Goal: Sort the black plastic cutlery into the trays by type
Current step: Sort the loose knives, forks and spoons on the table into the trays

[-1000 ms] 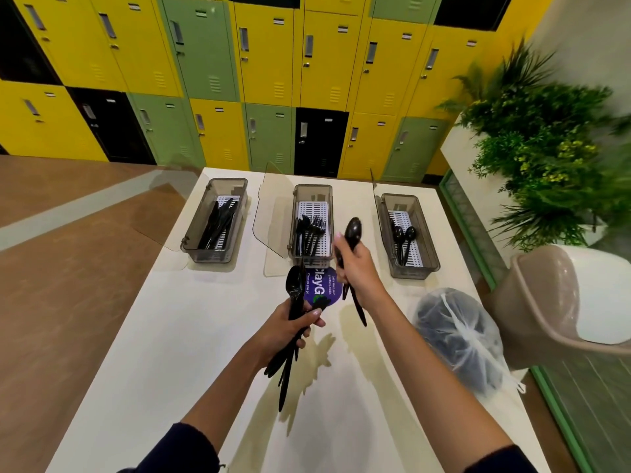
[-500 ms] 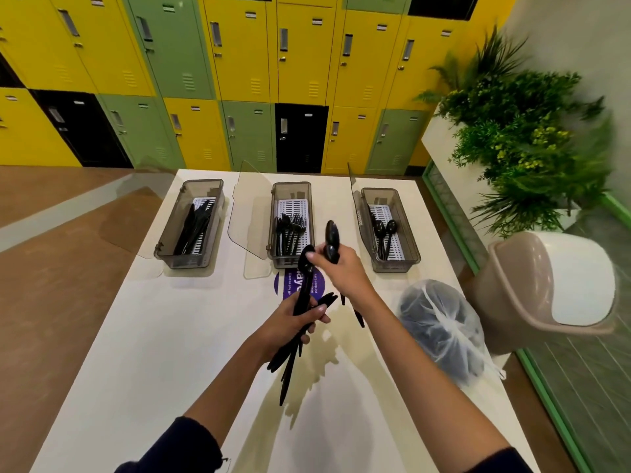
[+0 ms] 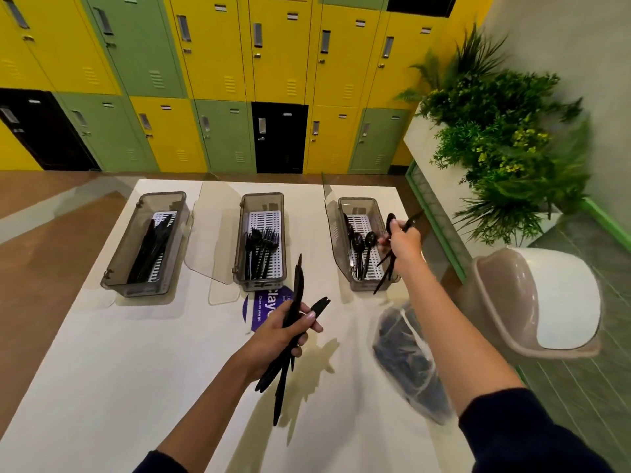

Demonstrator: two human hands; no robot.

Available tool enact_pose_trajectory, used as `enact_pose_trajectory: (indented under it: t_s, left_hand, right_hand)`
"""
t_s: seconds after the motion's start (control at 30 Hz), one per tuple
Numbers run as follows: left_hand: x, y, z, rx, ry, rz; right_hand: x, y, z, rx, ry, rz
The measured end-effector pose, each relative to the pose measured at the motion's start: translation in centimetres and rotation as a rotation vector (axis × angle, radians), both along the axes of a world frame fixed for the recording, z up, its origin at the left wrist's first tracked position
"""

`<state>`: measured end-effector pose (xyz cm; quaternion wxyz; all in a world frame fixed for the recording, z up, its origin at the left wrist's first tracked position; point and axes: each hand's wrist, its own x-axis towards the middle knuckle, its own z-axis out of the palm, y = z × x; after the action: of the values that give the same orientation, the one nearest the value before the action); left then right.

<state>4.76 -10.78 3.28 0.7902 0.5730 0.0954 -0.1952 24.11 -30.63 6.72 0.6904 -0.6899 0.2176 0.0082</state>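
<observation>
Three smoky plastic trays stand in a row on the white table. The left tray holds knives, the middle tray forks, the right tray spoons. My left hand grips a bundle of black cutlery in front of the middle tray. My right hand holds black spoons over the right tray's right rim, handles pointing down toward me.
A clear plastic bag of black cutlery lies on the table under my right forearm. A purple round sticker is in front of the middle tray. A beige chair and a planter stand right of the table; lockers line the back.
My right hand has moved right from in front of the middle tray to over the spoon tray, carrying its spoons. My left hand stays with its bundle.
</observation>
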Motion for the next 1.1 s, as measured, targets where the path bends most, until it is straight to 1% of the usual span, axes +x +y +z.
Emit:
enact_pose_trajectory:
  t_s: [0.2,0.3,0.5,0.63,0.7,0.77,0.83,0.9,0.93,1.0,1.1]
  left_hand:
    - [1.0,0.1,-0.4,0.008,-0.01,0.042]
    - [1.7,0.4,-0.5,0.001,-0.008,0.073]
    - [2.1,0.4,-0.9,0.004,0.012,0.103]
    - [2.2,0.1,-1.0,0.007,0.011,0.107]
    - [2.1,0.0,-1.0,0.006,0.007,0.109]
    - [2.1,0.0,-0.9,0.013,0.001,0.122]
    - [2.0,-0.1,-0.8,0.039,-0.008,0.144]
    - [1.8,-0.2,-0.9,0.078,-0.018,0.166]
    - [1.6,-0.2,-0.9,0.093,-0.023,0.176]
    - [1.1,-0.1,-0.7,0.12,-0.036,0.188]
    - [0.2,0.1,-0.4,0.17,-0.065,0.185]
  right_hand:
    - [4.6,-0.3,-4.6,-0.289,0.193,0.11]
    - [6.5,0.5,-5.3,-0.293,0.233,0.197]
    - [7.4,1.2,-5.9,-0.259,0.214,0.298]
    - [5.8,1.3,-5.8,-0.446,0.183,0.275]
    - [4.2,1.3,-5.0,-0.492,0.101,0.2]
    - [2.0,1.5,-4.3,-0.463,-0.009,0.12]
    - [-1.3,2.0,-3.3,-0.447,-0.118,0.087]
    - [-4.5,2.8,-2.7,-0.446,-0.19,0.12]
    - [-6.0,3.3,-2.8,-0.415,-0.211,0.152]
    - [-8.7,4.2,-3.0,-0.338,-0.186,0.235]
    - [-11.8,5.3,-3.2,-0.248,-0.023,0.453]
